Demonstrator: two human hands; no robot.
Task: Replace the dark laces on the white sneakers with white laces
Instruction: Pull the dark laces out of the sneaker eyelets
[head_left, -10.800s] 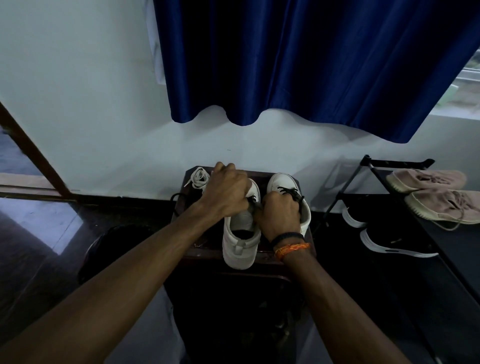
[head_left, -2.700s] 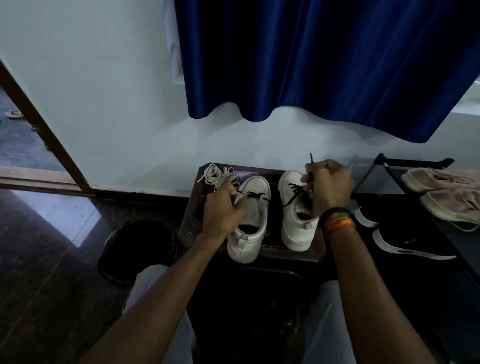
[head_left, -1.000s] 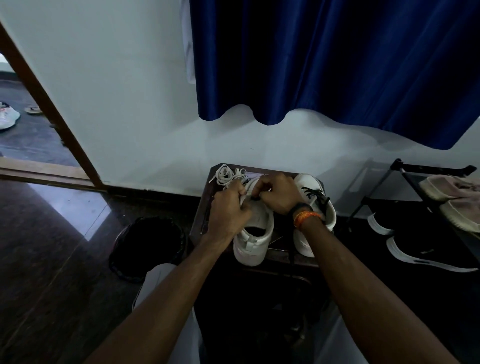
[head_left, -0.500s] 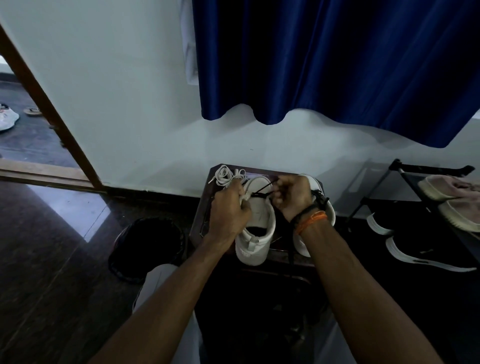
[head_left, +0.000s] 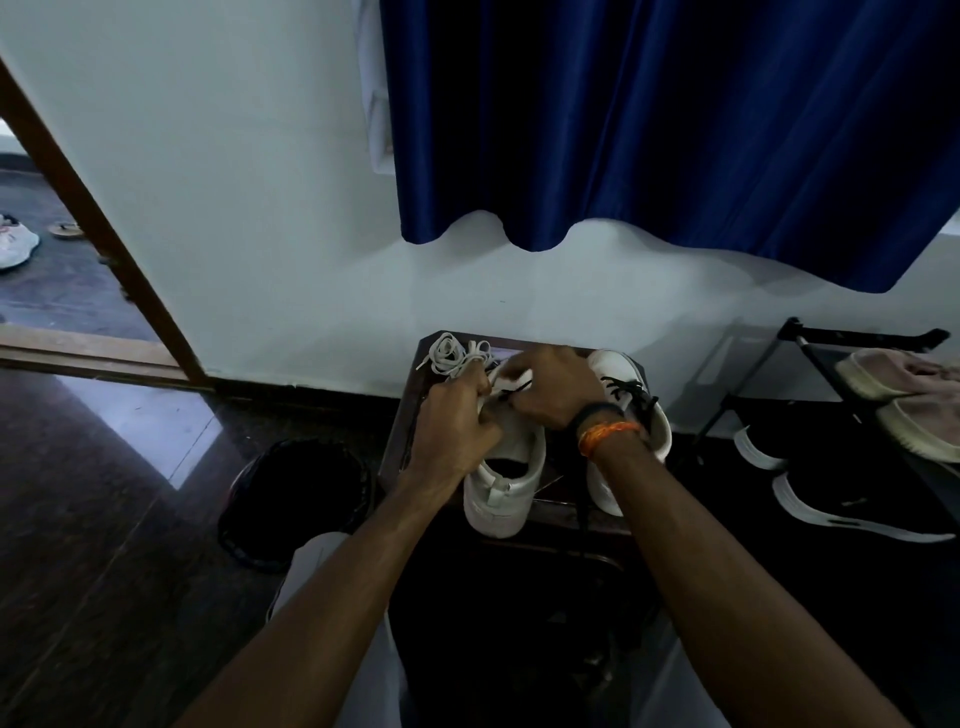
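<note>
Two white sneakers stand side by side on a small dark wooden stool (head_left: 410, 410) by the wall. My left hand (head_left: 457, 421) grips the left sneaker (head_left: 506, 483) at its left side near the eyelets. My right hand (head_left: 550, 387) lies over the same sneaker's front and pinches a short stretch of dark lace (head_left: 511, 392) there. The right sneaker (head_left: 631, 410) has its dark laces (head_left: 631, 389) loose across the tongue. A bundle of white laces (head_left: 457, 356) lies at the stool's back left corner.
A black waste bin (head_left: 296, 499) sits on the dark floor left of the stool. A black shoe rack (head_left: 831, 384) at right holds beige shoes (head_left: 914, 400) and black shoes with white soles (head_left: 852, 514). A blue curtain (head_left: 675, 130) hangs above. An open doorway is at far left.
My right hand has moved down and left, back over the front of the left sneaker, drawing the dark lace closer to the shoe. My left hand keeps its grip on the sneaker.
</note>
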